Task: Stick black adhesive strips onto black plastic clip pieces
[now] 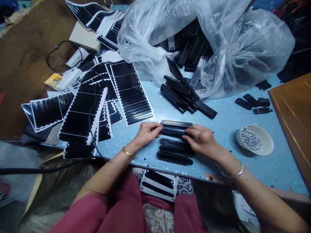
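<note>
Between my two hands lies a glossy black strip (173, 130), long and round-ended. My left hand (147, 133) pinches its left end between thumb and fingertips. At the other end my right hand (202, 138) grips it with thumb and forefinger. Just beyond the strip sits a black plastic piece with a dotted, perforated face (176, 123). Closer to me, several smooth black pieces (174, 159) lie in a row. A white backing sheet with black strips (159, 185) rests on my lap.
Sheets of black strips (132, 94) spread over the left of the blue table (213, 171). A clear plastic bag (245, 55) spills black plastic pieces (182, 97) at the back. At right are a white bowl (268, 142) of small metal parts and a brown board (293, 119).
</note>
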The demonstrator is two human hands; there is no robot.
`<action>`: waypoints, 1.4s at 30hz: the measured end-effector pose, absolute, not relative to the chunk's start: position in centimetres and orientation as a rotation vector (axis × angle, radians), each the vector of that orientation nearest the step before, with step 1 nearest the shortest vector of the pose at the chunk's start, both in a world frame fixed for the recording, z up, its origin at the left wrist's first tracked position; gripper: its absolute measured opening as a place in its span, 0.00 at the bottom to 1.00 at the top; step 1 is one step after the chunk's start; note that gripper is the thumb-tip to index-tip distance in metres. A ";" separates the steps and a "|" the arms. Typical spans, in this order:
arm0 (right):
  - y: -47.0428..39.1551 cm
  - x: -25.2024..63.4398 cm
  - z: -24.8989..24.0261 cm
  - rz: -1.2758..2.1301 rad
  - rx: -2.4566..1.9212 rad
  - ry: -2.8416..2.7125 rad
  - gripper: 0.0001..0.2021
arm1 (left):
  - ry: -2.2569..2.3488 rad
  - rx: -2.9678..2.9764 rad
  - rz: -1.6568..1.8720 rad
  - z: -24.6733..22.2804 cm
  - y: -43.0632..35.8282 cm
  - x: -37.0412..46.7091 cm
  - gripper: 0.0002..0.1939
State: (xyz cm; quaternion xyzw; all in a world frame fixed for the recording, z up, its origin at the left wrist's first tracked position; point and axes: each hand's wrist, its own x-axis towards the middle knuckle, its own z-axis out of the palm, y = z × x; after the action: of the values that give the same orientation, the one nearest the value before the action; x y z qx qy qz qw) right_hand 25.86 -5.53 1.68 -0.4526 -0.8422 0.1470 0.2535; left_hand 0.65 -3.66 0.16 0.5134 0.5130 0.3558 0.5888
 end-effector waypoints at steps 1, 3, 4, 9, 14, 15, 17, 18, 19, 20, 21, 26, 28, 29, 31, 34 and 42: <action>-5.5 25.9 1.7 0.411 -1.233 -2.284 0.09 | 1.197 1.174 0.830 0.3 -3.6 0.7 0.09; -5.6 26.0 1.7 0.439 -1.241 -2.271 0.08 | 1.209 1.139 0.829 0.4 -3.6 0.9 0.09; -5.5 26.1 1.7 0.456 -1.242 -2.264 0.08 | 1.215 1.127 0.829 0.5 -3.5 1.0 0.09; -5.5 26.5 1.6 0.535 -1.223 -2.200 0.07 | 1.254 1.094 0.840 0.3 -3.5 1.3 0.08; -5.8 26.7 1.0 0.556 -1.236 -2.114 0.07 | 1.295 1.084 0.841 0.5 -3.6 1.6 0.08; -5.8 26.7 0.9 0.557 -1.236 -2.099 0.07 | 1.296 1.088 0.843 0.5 -3.6 1.6 0.08; -6.0 26.7 0.5 0.570 -1.246 -2.071 0.07 | 1.294 1.100 0.851 0.6 -3.6 1.6 0.08; -6.0 26.7 0.4 0.585 -1.255 -2.055 0.08 | 1.293 1.103 0.856 0.5 -3.6 1.6 0.08; -6.1 26.8 0.2 0.605 -1.267 -2.036 0.08 | 1.294 1.101 0.861 0.5 -3.6 1.7 0.08; -6.2 26.8 0.1 0.628 -1.281 -2.015 0.08 | 1.296 1.095 0.865 0.4 -3.6 1.7 0.08; -6.2 26.8 0.0 0.651 -1.292 -1.991 0.09 | 1.298 1.090 0.868 0.4 -3.6 1.7 0.08; -6.4 26.7 -0.2 0.728 -1.312 -1.862 0.09 | 1.307 1.082 0.877 0.2 -3.6 1.7 0.09; -6.5 26.6 -0.3 0.744 -1.322 -1.829 0.09 | 1.306 1.085 0.881 0.1 -3.6 1.7 0.09; -6.5 26.6 -0.3 0.748 -1.324 -1.819 0.09 | 1.303 1.087 0.883 0.1 -3.6 1.7 0.09; -6.6 26.6 -0.4 0.750 -1.323 -1.813 0.08 | 1.299 1.087 0.888 0.2 -3.6 1.7 0.10; -6.7 26.6 -0.5 0.740 -1.312 -1.820 0.09 | 1.299 1.086 0.889 0.2 -3.6 1.8 0.10; -7.0 26.5 -0.2 0.675 -1.303 -1.876 0.09 | 1.304 1.092 0.880 0.3 -3.6 1.8 0.10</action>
State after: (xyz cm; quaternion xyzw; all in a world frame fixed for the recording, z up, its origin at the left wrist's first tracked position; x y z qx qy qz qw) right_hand 26.52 -7.03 -0.23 -0.5081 -0.7314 0.2633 0.3710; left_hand 1.78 -3.62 0.30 0.4665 0.5567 0.3756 0.5756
